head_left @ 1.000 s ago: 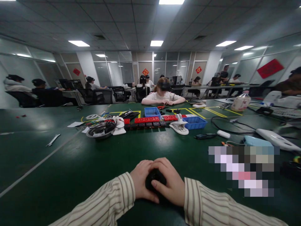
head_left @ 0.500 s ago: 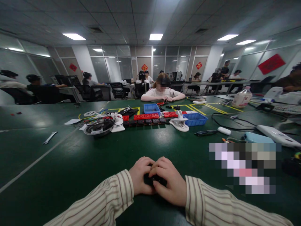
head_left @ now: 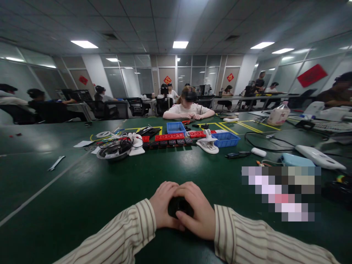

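Two-handed, grasps one black thing (head_left: 180, 204): from nine o'clock with the left hand (head_left: 161, 206), from three with the right hand (head_left: 200, 211), thumb over the near face. Sits at six in view, on or just above the table (head_left: 110, 190); hard to tell which. Best to press evenly from both sides, brace with curled fingers, and go light with that thumb, so as not to tilt or twist anything. By count, clocked from the grasp: one wrench (head_left: 56, 163) between nine and ten, one bowl (head_left: 110, 157) at ten, one bin (head_left: 176, 128) at twelve and another (head_left: 227, 140) between one and two, one white clamp (head_left: 208, 146) at one, one bottle (head_left: 278, 114) at two.
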The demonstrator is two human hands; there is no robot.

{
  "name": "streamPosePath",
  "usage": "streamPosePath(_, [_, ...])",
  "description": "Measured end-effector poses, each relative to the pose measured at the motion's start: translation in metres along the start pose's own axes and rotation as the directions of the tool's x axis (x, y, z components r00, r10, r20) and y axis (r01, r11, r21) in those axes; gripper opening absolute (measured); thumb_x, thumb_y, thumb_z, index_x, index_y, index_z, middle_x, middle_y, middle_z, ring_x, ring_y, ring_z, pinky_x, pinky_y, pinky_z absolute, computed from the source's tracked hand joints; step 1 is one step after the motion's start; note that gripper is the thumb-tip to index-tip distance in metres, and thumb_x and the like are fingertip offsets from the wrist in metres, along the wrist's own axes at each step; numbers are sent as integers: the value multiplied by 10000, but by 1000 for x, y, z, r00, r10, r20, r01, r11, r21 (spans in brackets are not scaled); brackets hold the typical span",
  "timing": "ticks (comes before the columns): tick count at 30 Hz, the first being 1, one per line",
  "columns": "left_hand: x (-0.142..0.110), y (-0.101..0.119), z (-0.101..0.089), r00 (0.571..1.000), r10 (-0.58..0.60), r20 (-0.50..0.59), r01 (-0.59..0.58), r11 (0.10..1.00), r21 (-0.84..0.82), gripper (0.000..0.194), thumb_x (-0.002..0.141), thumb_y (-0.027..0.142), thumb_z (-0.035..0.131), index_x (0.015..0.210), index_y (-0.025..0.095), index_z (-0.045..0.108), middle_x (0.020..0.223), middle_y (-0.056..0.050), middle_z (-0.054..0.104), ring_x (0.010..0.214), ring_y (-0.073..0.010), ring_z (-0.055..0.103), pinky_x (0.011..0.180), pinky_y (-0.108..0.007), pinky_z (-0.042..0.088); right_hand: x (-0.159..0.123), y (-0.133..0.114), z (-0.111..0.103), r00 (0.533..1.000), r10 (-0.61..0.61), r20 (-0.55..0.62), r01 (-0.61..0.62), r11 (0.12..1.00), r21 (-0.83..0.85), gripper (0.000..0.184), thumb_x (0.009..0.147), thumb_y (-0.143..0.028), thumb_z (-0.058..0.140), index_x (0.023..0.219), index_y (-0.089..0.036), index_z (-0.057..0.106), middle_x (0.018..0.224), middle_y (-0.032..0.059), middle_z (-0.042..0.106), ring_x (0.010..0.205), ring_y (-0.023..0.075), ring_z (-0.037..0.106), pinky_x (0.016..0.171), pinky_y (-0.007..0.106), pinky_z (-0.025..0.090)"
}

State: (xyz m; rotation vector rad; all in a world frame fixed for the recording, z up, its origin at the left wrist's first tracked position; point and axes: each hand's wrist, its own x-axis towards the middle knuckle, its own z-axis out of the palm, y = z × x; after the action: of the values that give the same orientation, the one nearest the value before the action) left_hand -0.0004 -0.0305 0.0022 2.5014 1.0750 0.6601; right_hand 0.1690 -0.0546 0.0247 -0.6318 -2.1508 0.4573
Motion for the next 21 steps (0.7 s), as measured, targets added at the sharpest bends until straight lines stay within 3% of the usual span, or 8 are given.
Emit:
streamPosePath(4, [-2, 4, 1, 999, -25, -21, 27, 995, 97, 695, 441, 597, 687, 968, 177, 516, 936, -54, 517, 913, -253, 487, 977, -556, 219, -2, 3, 4, 985, 170, -20, -171, 979, -115, 312, 742, -439, 520, 874, -157, 493, 856, 61, 513, 793, 197, 442, 729, 370, 370])
streamPosePath(8, [-3, 3, 3, 1000, -10, 4, 10, 993, 118, 425, 535, 480, 683, 804, 185, 537, 869, -18, 517, 869, -207, 498, 980, -505, 238, -1, 2, 7, 975, 217, 42, -203, 955, -216, 244, 720, -389, 576, 775, -167, 492, 798, 37, 496, 768, 184, 422, 704, 340, 354])
streamPosePath(15, [1, -2, -1, 995, 71, 67, -70, 997, -15, 257, 542, 326, 705, 713, 180, 580, 901, -26, 521, 875, -205, 485, 854, -372, 377, -1, 1, 4, 995, 67, 78, -62, 997, -56, 77, 715, -193, 505, 786, -177, 528, 820, 39, 538, 812, 175, 452, 734, 332, 360])
streamPosePath(21, [2, -6, 0, 989, 122, 78, -119, 992, -37, 213, 550, 312, 704, 702, 189, 620, 914, -29, 530, 884, -211, 487, 823, -351, 385, 0, 1, 2, 992, -85, 97, 77, 994, 80, 189, 651, -93, 386, 702, -190, 539, 720, 21, 591, 778, 165, 498, 762, 335, 382])
